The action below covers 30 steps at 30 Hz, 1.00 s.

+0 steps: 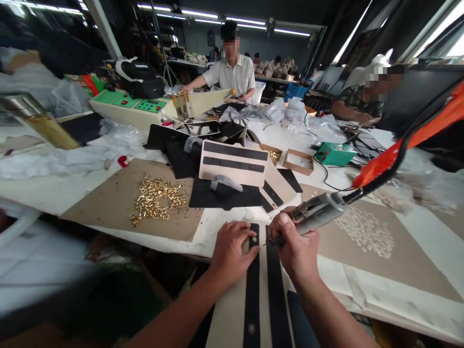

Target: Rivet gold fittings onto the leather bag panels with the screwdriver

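My right hand (299,251) is wrapped round a grey power screwdriver (319,210). Its thin tip points left, just above a long beige panel (232,319) with two black strips. On the left black strip (253,290), my left hand (232,251) rests with fingers bent, thumb and index finger apart. A small pale fastener (254,239) shows between those two fingertips. A black cord and an orange-red sleeve (416,133) run from the tool to the upper right.
Gold metal fittings (155,198) lie heaped on brown board at left, small pale pieces (366,232) at right. Beige-and-black panels (234,162) are stacked ahead, beside a small cardboard box (298,161) and a green box (335,153). Two people work across the table near a cream machine (126,106).
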### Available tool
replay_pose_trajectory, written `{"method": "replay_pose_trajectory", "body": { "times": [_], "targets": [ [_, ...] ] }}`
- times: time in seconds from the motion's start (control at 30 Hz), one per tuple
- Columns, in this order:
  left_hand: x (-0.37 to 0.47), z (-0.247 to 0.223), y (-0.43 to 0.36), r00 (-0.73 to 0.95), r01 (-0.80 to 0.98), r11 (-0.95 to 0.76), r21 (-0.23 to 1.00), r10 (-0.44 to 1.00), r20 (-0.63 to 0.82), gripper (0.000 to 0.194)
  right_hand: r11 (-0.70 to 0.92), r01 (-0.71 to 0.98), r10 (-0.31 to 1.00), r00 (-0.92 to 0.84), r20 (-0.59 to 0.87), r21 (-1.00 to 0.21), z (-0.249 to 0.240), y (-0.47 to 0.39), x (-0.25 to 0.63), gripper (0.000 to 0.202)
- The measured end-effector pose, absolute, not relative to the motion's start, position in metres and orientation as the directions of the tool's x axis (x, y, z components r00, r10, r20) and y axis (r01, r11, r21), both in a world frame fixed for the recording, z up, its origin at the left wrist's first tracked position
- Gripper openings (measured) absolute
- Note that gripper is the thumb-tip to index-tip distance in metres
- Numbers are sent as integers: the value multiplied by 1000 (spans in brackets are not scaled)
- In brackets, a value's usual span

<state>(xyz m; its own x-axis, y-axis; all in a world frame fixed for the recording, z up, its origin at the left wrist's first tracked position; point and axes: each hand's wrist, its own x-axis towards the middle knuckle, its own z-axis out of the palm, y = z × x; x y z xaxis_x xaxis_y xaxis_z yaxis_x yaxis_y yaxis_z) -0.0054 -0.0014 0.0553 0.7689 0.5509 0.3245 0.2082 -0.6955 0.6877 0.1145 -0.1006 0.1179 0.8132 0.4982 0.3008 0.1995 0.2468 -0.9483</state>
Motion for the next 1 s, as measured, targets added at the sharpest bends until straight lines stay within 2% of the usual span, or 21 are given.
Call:
{"method": "replay_pose_trajectory", "body": {
  "times": [0.17,0.63,0.83,1.0],
  "targets": [
    [-7,56,-3,771,203,-676,708,556,310,31,234,180,502,820,277,-956,99,-81,114,38],
    [-3,59,-2,779,215,-665,716,559,284,31,220,215,543,783,303,-951,94,-77,117,35],
    [-4,60,-1,786,229,-663,712,557,266,30,244,257,604,714,354,-935,99,-77,115,32],
    [-4,59,-2,791,240,-666,706,556,256,21,281,218,685,636,354,-935,101,-75,116,27]
  ]
}}
